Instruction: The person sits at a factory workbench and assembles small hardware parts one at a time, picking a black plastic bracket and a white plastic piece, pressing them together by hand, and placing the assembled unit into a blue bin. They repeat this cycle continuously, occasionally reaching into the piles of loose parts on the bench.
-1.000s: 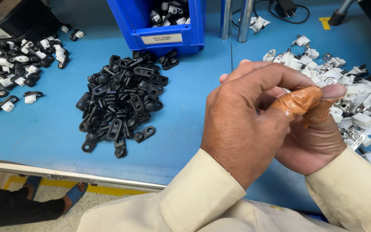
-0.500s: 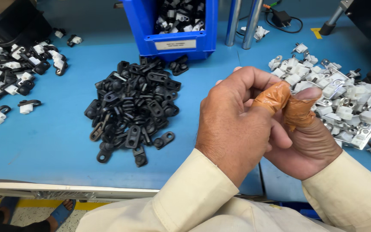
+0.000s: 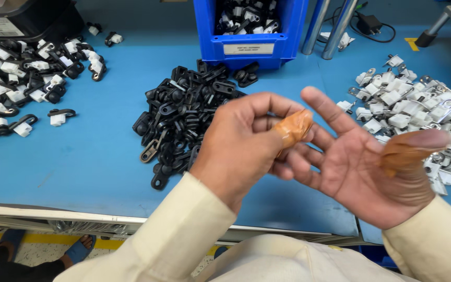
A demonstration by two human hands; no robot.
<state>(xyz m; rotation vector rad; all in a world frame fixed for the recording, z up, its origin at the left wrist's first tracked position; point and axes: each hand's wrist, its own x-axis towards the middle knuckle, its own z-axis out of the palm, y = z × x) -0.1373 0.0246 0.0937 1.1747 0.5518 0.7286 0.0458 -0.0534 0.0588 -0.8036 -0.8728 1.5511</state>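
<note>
Change since half a second ago: the right hand (image 3: 371, 167) has opened out from under the left hand (image 3: 246, 143); the two were clasped together, the taped fingertips pressed close, and now the right palm faces up with fingers spread.

Left hand: held above the near table edge, back toward the camera, fingers curled inward. One fingertip is wrapped in orange-brown tape (image 3: 293, 127) and rests against the fingers of the right hand. Whether anything small is pinched under it cannot be told.

Right hand: palm open, fingers spread, nothing seen in the palm. The thumb carries a second tape wrap (image 3: 403, 154).

Sleeves: cream, both arms.

Black clip pile (image 3: 184, 112): heap of black plastic clips on the blue table (image 3: 95, 156), just left of and beyond the left hand.

White clip pile (image 3: 418, 104): heap of white and metal pieces at the right, beyond the right hand, partly hidden by its thumb.

Assembled pieces (image 3: 22, 78): black-and-white parts spread over the far left of the table.

Blue bin (image 3: 251, 36): at the far centre, holding mixed black and white parts.

Metal posts (image 3: 335, 23): two, just right of the bin.

Black cable with plug (image 3: 371, 23): far right, behind the posts.
</note>
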